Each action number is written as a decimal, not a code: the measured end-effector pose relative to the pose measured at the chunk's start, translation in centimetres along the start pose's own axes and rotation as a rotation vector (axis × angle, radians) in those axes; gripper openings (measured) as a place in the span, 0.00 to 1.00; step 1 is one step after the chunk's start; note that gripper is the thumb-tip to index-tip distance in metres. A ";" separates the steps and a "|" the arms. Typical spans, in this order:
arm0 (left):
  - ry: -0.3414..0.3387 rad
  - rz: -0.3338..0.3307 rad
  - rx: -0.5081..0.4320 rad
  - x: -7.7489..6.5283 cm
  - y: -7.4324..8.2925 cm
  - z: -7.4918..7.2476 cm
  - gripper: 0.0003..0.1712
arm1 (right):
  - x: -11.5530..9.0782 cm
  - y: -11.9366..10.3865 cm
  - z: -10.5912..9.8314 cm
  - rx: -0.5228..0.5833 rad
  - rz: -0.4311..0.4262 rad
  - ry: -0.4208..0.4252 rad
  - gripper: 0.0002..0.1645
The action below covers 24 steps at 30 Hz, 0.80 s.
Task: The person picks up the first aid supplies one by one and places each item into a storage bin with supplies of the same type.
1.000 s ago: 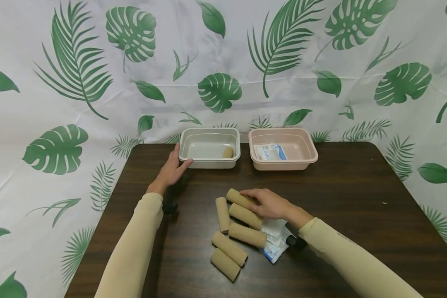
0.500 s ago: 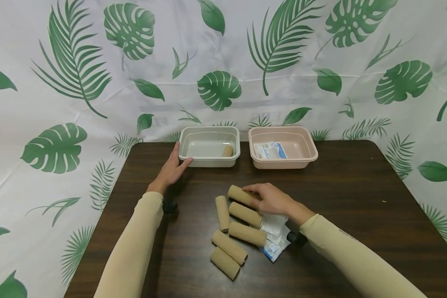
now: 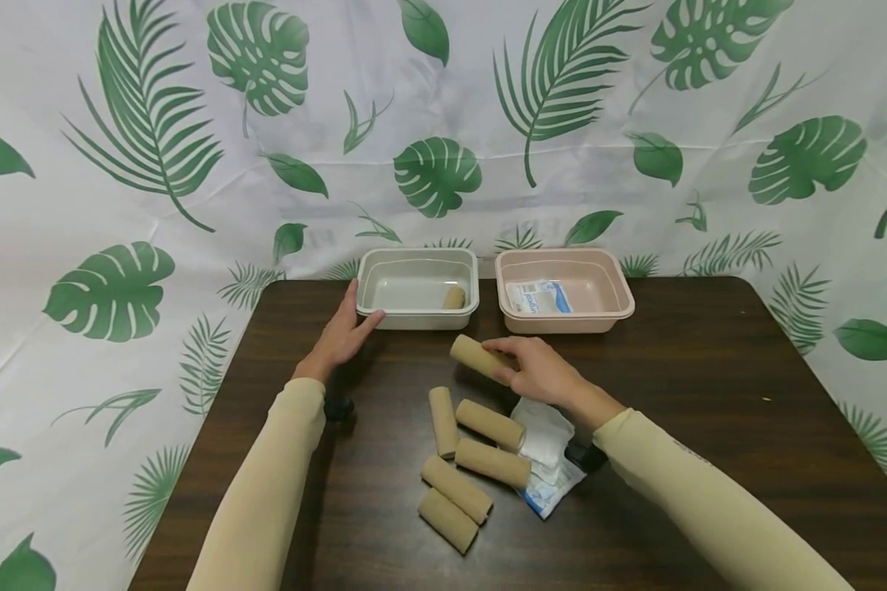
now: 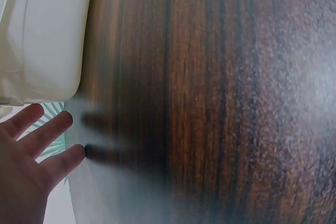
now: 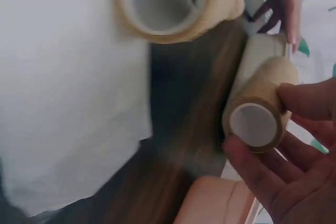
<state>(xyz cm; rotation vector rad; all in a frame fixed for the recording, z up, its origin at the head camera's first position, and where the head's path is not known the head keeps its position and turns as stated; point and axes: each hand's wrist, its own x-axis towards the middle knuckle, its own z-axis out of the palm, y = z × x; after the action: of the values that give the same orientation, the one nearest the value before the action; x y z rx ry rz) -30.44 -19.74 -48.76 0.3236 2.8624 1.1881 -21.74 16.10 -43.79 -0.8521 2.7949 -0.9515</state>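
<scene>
Between the thumb and fingers of my right hand (image 3: 543, 371) is a brown cardboard tube (image 3: 475, 356), held beyond the other tubes and short of the two bins. The right wrist view shows its round hollow end (image 5: 254, 125) facing the camera. My left hand (image 3: 337, 330) has its fingers spread and touches the left corner of the pale grey bin (image 3: 417, 322). In the left wrist view the fingers (image 4: 55, 129) lie straight beside the bin's wall (image 4: 50, 40). One tube (image 3: 454, 298) lies inside that bin.
Several cardboard tubes (image 3: 493, 462) lie mid-table. Beside them are white folded pads and a blue-white packet (image 3: 553, 490). A pink bin (image 3: 565, 322) at the back right holds a similar packet (image 3: 538, 297). A leaf-print cloth (image 3: 436, 176) hangs behind the table.
My right hand has gripped the farthest tube of the group and carried it up and forward, away from the others. The left hand has stayed at the grey bin.
</scene>
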 end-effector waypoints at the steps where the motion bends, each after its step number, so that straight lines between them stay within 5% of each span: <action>1: 0.000 0.003 -0.001 0.0 0.0 0.0 0.52 | 0.4 -0.1 0.0 -0.003 -0.001 0.022 0.26; 9: 0.001 0.005 0.007 0.0 0.1 0.0 0.52 | 4.2 -1.4 -0.1 0.116 0.127 0.185 0.27; 24: 0.003 0.003 0.004 0.2 0.2 -0.1 0.51 | 11.4 -2.3 1.6 0.651 0.385 0.449 0.25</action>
<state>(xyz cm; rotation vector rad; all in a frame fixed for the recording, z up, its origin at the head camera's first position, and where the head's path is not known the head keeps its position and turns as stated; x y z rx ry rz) -30.57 -19.62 -48.49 0.3272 2.8680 1.1849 -29.88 7.74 -42.54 -0.0112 2.4975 -1.9757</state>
